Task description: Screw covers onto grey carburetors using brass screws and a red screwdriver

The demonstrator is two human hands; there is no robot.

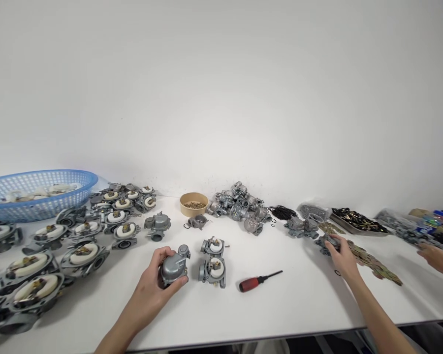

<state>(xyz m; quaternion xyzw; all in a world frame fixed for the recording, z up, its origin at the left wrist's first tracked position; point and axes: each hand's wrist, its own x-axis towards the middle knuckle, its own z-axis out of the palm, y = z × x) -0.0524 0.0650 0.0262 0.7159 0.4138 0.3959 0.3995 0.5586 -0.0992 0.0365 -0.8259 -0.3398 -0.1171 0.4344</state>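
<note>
My left hand point(157, 282) is wrapped round a grey metal carburetor point(175, 267), its rounded bowl facing up, just above the table. To its right stand two open carburetors point(214, 268) with white floats showing. A screwdriver point(253, 282) with a red and black handle lies between my hands. Over on the right, my right hand point(340, 253) has its fingers closed on another grey carburetor point(324, 244), partly hidden by the fingers. Beside that hand lie a small black ring point(337, 273) and a spread of brassy flat metal plates point(372, 263).
Many open carburetors point(84, 253) fill the left side, near a blue basket point(40, 206). Toward the wall are a tan bowl point(194, 211) of small screws, a heap of carburetors point(239, 201) and a tray point(358, 221) of dark parts. Another person's hand point(437, 258) reaches in at far right.
</note>
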